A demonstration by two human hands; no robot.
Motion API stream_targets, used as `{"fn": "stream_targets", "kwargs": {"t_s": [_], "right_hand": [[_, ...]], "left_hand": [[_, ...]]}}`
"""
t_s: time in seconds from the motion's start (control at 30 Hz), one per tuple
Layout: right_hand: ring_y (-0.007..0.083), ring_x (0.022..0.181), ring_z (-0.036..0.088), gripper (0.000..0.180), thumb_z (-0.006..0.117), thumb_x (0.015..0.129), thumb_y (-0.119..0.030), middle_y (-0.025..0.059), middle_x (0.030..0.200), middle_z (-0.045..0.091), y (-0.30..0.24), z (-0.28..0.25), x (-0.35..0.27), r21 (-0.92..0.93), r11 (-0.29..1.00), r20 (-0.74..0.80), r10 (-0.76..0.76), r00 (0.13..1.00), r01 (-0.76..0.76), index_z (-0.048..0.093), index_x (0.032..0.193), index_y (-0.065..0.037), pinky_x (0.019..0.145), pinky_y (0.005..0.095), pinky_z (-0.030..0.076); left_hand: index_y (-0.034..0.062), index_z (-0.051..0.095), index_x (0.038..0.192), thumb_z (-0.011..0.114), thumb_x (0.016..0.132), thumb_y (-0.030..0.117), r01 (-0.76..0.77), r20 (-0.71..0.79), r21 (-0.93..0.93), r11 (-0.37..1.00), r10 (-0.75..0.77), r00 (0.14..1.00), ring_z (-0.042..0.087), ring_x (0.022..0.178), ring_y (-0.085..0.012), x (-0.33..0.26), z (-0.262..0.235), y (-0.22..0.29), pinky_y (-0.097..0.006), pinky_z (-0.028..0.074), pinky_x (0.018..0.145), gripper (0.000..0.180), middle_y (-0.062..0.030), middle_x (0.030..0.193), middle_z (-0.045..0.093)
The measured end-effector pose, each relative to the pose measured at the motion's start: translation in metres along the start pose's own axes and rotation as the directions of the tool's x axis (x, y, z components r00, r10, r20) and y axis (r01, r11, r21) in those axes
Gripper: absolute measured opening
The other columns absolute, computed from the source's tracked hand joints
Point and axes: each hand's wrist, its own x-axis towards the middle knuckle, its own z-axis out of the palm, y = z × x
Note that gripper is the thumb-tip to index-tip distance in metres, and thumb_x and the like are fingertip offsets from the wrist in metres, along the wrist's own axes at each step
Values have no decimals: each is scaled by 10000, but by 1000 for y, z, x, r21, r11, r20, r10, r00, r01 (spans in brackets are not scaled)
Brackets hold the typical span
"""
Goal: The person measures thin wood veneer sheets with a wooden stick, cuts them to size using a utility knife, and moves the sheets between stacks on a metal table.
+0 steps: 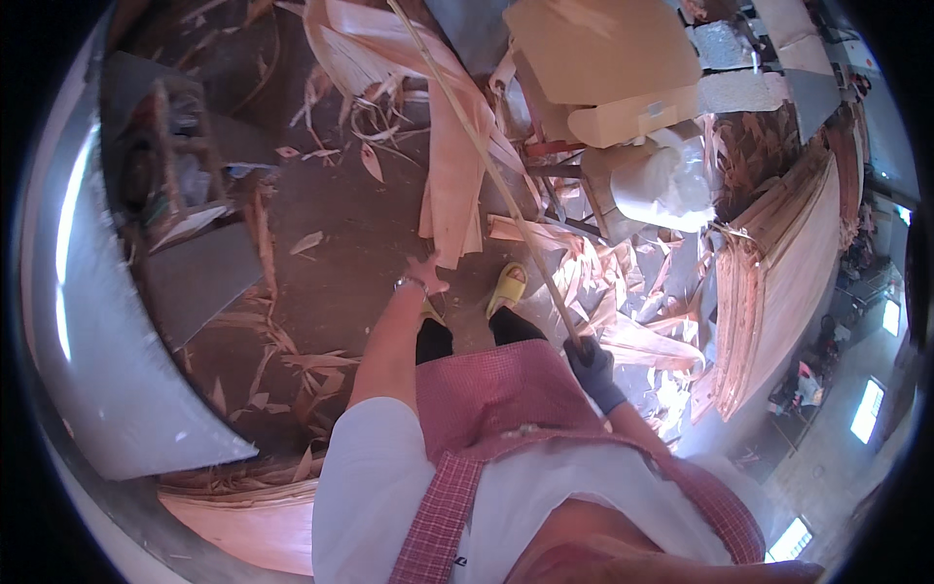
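Observation:
My right hand (590,368), in a dark glove, is closed around the near end of a long thin wooden stick (486,161). The stick slants away from me to the far left, crossing over a long strip of wood veneer (452,185). My bare left hand (424,275) reaches forward with its fingers spread, beside the near end of that strip. Whether the fingers touch the veneer I cannot tell. Farther off, the strip joins a crumpled, wider piece of veneer (341,39).
Torn veneer scraps (623,282) litter the floor at right. A tall stack of veneer sheets (769,282) stands beyond them. Brown cardboard (603,54) and a white bag (666,180) sit at far right. A large pale panel (126,321) curves along the left, near a wooden frame (180,146).

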Motion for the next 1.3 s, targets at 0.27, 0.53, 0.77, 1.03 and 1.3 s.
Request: {"fn": "stream_targets", "kwargs": {"t_s": [0.27, 0.53, 0.77, 1.03, 1.3], "right_hand": [[301, 581, 607, 175, 754, 807, -218, 78, 654, 610, 90, 84, 36, -23, 996, 214, 92, 972, -89, 621, 845, -111, 577, 410, 423], [293, 499, 554, 148, 732, 786, -100, 111, 593, 551, 110, 76, 69, -151, 978, 77, -133, 988, 143, 604, 852, -71, 513, 414, 419], [328, 553, 597, 218, 690, 861, -273, 136, 624, 580, 151, 52, 66, -38, 997, 138, -64, 988, 70, 610, 881, -71, 543, 433, 437], [357, 618, 618, 323, 690, 864, -344, 174, 678, 612, 136, -9, 34, 155, 973, 147, -193, 970, 170, 573, 846, -44, 571, 446, 465], [371, 623, 630, 311, 654, 863, -426, 122, 638, 620, 256, -80, -124, -53, 993, -71, -111, 991, 108, 584, 843, -123, 566, 474, 475]], "left_hand": [[23, -62, 1511, 765, 704, 554, 49, -468, -265, 963, -173, 867, 211, 1419, -448, 298, 24, -25, -554, 299, 1112, 1271, -278, 1560, 93], [11, 468, 1313, 729, 749, 402, 48, -553, -459, 887, -328, 766, 614, 1045, -392, 385, -7, 10, -486, 484, 910, 734, -233, 1082, 644], [-1, 632, 885, 612, 811, 314, -201, -728, -457, 866, -234, 644, 633, 871, -451, 178, 19, 26, -524, 505, 744, 324, -258, 889, 658], [-16, 591, 987, 574, 833, 270, 141, -774, -306, 941, -333, 538, 624, 881, -462, -160, 60, -10, -545, 491, 788, 326, -285, 924, 645], [-45, 629, 872, 618, 805, 192, -294, -720, -607, 739, -353, 597, 637, 688, -187, -343, 134, -18, -364, 502, 621, 247, -110, 778, 679]]}}
